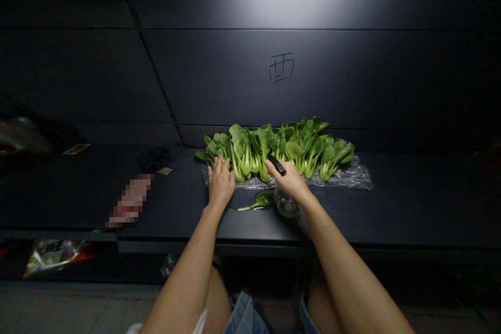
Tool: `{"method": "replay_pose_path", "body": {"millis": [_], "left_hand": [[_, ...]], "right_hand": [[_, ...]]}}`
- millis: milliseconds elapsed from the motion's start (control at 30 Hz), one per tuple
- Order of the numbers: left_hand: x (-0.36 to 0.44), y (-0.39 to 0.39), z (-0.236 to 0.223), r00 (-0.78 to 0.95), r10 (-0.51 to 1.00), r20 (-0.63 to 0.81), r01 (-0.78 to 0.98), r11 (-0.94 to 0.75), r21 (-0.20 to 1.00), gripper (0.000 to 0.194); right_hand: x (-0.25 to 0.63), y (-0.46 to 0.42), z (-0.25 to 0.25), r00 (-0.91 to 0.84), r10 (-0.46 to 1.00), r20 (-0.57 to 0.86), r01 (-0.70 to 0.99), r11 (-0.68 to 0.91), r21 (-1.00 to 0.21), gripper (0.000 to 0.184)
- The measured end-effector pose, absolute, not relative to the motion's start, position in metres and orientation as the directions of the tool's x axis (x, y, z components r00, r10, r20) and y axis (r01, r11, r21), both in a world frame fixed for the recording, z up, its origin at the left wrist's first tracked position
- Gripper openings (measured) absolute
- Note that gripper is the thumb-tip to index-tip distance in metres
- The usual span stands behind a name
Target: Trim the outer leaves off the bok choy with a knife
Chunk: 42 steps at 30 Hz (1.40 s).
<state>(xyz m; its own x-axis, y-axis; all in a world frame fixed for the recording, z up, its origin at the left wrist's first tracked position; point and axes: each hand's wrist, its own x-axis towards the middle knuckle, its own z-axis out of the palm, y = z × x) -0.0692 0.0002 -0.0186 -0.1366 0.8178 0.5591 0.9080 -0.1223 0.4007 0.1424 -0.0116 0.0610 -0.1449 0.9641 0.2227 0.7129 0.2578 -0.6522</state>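
A row of green bok choy (297,148) lies on a sheet of clear plastic (352,177) on a dark shelf (410,203). My left hand (219,182) rests flat with fingers stretched out, touching the leftmost heads. My right hand (289,180) is closed round a small dark object (276,165), held just in front of the middle of the greens. One loose green leaf (261,200) lies on the shelf between my hands. A crumpled clear bag (286,204) sits under my right wrist.
A dark wall with a drawn character (281,68) stands behind the shelf. A pixelated patch (131,201) and a small tag (165,170) lie to the left. A colourful packet (50,254) sits on a lower level at left. My knees show below.
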Motion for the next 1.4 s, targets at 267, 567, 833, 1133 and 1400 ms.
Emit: {"method": "replay_pose_path", "body": {"millis": [267,567,833,1133,1400], "left_hand": [[-0.075,0.001,-0.022,-0.152,0.819,0.554,0.906,-0.108,0.409,0.048],[-0.086,0.004,-0.026,-0.256,0.807,0.532,0.851,-0.072,0.52,0.053],[-0.096,0.002,-0.027,-0.3,0.811,0.503,0.827,-0.041,0.56,0.049],[-0.104,0.002,-0.027,-0.367,0.797,0.48,0.8,0.007,0.6,0.047],[-0.112,0.005,-0.027,-0.411,0.776,0.478,0.782,0.031,0.623,0.047]], "right_hand": [[0.124,-0.013,0.061,-0.168,0.938,0.302,0.638,0.337,-0.693,0.048],[0.107,-0.013,0.06,-0.272,0.905,0.327,0.608,0.425,-0.671,0.042],[0.091,-0.013,0.06,-0.281,0.894,0.349,0.575,0.448,-0.685,0.044],[0.075,-0.008,0.06,-0.307,0.9,0.309,0.635,0.435,-0.639,0.043],[0.06,-0.003,0.064,-0.318,0.903,0.288,0.632,0.429,-0.646,0.045]]}}
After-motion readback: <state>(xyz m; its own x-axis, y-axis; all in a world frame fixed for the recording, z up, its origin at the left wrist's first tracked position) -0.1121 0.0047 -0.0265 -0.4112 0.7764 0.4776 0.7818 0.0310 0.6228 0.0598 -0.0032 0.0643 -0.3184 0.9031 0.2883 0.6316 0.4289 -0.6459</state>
